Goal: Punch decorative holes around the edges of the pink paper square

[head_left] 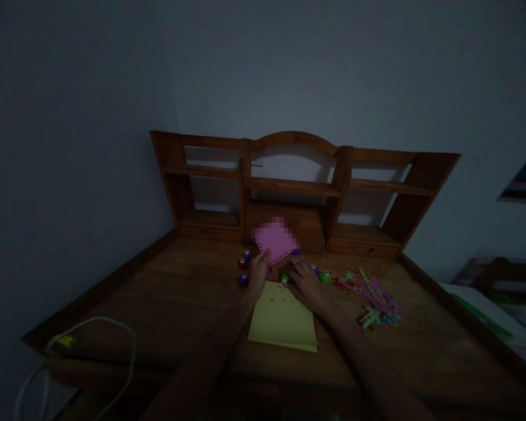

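My left hand (pixel 258 272) pinches the lower edge of a pink sheet of paper (pixel 276 242), which has a row of punched holes along its edges and is partly blurred out. My right hand (pixel 305 283) is bent over a small green craft punch (pixel 284 279), its fingertips on it. Beneath both hands lies a pad of yellow paper (pixel 284 321) with a few tiny pink cut-outs (pixel 277 300) on it. More punches surround the hands: a red punch (pixel 242 264) and a purple punch (pixel 244 279) at left, another green punch (pixel 325 277) at right.
On the right of the wooden desk (pixel 170 298) lies a pile of punched paper strips (pixel 372 292) with coloured scraps. A wooden shelf unit (pixel 293 187) stands along the back. A white cable (pixel 134 345) loops over the left front edge near a yellow object (pixel 63 341).
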{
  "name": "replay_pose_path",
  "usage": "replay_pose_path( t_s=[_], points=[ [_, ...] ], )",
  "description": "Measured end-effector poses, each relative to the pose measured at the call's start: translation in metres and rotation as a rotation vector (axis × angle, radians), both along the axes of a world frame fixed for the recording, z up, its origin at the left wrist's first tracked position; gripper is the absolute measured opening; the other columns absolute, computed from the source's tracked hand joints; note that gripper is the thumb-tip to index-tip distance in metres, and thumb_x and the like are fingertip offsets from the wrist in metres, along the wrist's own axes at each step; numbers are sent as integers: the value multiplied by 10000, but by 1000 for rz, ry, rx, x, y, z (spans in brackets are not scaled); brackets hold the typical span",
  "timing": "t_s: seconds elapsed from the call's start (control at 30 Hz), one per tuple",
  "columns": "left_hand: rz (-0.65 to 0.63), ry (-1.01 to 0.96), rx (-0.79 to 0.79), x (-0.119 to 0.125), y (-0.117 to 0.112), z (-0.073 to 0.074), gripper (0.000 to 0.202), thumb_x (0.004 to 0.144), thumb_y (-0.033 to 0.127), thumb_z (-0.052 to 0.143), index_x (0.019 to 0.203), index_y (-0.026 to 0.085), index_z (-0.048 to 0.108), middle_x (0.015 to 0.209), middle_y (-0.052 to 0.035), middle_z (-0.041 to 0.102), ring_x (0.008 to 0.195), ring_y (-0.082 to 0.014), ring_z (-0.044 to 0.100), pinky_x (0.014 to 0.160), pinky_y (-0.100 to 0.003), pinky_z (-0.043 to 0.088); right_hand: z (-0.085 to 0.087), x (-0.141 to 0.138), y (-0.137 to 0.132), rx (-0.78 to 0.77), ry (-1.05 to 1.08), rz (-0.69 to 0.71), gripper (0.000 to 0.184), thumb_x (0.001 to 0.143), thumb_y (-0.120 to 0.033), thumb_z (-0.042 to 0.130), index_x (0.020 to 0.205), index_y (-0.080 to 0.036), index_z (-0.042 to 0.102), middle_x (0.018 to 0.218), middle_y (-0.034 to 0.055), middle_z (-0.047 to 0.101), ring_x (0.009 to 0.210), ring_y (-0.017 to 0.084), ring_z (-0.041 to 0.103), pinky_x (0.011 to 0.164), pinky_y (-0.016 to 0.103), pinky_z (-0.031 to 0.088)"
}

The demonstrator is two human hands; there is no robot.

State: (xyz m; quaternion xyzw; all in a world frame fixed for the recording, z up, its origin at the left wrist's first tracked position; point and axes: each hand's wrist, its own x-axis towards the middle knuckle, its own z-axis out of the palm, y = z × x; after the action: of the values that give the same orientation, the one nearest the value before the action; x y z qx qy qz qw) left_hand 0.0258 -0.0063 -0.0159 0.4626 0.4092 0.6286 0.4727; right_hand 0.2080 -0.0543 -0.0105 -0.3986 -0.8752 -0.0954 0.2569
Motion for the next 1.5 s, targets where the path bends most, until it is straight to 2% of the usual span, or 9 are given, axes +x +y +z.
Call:
replay_pose_path(
  t_s=[0.33,0.57,0.67,0.8,0.93,1.07,1.2,1.33,1.5],
  points=[
    [-1,-35,15,3,-2,4,516,684,621,688,823,123,675,649,-46,663,577,-185,602,492,-268,444,3,-13,-9,9,36,-42,275,904,-432,547,1076,-221,582,1095,121,614,1123,316,506,1030,541,346],
    [1,-30,17,2,5,-3,537,693,639,670,838,122,680,669,-49,674,595,-188,611,499,-269,455,-3,-23,-7,60,14,-87,186,895,-322,574,1051,-229,615,1055,119,639,1132,318,513,1054,530,326],
    [12,-7,28,1,9,-9,514,722,635,645,818,132,685,641,-41,660,571,-176,599,486,-259,441,2,-23,-10,16,183,-79,272,893,-310,580,1151,-223,596,1127,125,634,1129,312,530,1015,503,380],
    [-40,17,52,2,12,-14,529,733,648,629,804,126,682,628,-44,653,501,-143,548,456,-244,410,7,-14,-5,-127,635,-76,326,883,-390,599,1173,-242,611,1143,92,661,1019,269,613,887,427,483],
    [-131,35,65,4,12,-13,510,693,605,698,804,108,677,690,-63,678,452,-97,496,452,-227,391,6,-1,6,-402,1024,-77,394,793,-474,688,1084,-210,663,927,77,722,783,238,670,709,374,538],
    [-163,16,70,7,10,-9,487,644,524,774,872,104,682,792,-92,712,470,-94,513,467,-226,396,10,4,8,-670,1293,87,445,689,-443,784,1054,-226,651,923,47,726,749,205,684,683,338,556],
    [-120,50,77,8,5,-4,443,638,494,786,833,107,695,738,-73,702,456,-91,495,455,-221,368,15,-1,3,-733,1410,206,445,624,-382,832,1001,-251,634,976,23,717,806,191,689,740,331,561],
    [-58,140,83,6,1,0,415,666,520,751,707,109,705,521,-10,585,435,-101,465,439,-217,326,16,-4,-1,-764,1424,199,452,645,-394,812,1031,-253,623,1034,37,710,843,206,692,766,363,565],
    [-46,171,76,7,0,1,406,657,518,753,668,116,699,499,-3,568,448,-109,466,450,-218,327,15,-5,-2,-801,1427,199,445,627,-376,828,1011,-239,652,1033,44,714,818,202,693,752,347,564]
  ],
)
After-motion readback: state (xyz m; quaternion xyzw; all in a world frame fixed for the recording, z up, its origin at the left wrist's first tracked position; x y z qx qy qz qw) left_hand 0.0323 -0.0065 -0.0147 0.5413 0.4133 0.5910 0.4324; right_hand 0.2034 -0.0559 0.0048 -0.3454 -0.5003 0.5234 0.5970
